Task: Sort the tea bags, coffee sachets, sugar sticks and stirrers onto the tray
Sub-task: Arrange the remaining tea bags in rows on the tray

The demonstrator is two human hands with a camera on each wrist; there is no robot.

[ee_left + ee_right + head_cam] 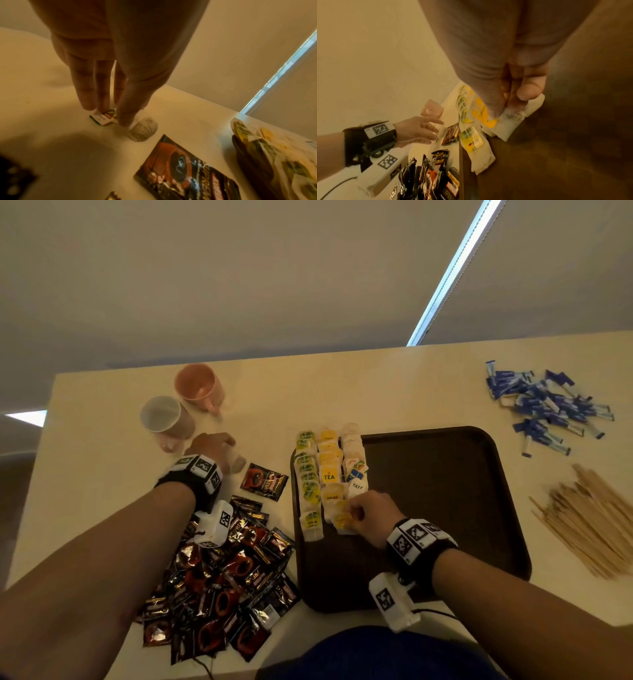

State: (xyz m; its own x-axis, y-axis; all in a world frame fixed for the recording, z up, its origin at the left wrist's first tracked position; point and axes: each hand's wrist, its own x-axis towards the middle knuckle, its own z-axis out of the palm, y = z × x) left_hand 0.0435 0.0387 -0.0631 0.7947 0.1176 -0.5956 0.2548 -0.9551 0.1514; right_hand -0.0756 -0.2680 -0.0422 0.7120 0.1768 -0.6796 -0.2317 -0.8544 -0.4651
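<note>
We see a cream table point(102, 412) with a dark brown tray point(445, 491) on it, whose near edge is cut off by the right forearm and wrist camera. A heap of black-and-red coffee sachets point(226, 580) lies left of the tray, partly under the left arm; one sachet point(263, 481) lies apart. Wooden stirrers point(589, 522) and blue sugar sticks point(544, 405) sit right of the tray, off it. Three rows of tea bags point(325, 474) fill the tray's left end. Two mugs point(181, 405) lie on their sides at the far left.

Our right hand point(371, 515) pinches a yellow-tagged tea bag point(508, 121) between thumb and fingers at the near end of the middle row. Our left hand point(215, 450) reaches down with straight fingers point(85, 92) to a loose tea bag point(142, 129) and its tag point(102, 117) on the table; the thumb seems to touch the bag, though blur hides whether it grips.
</note>
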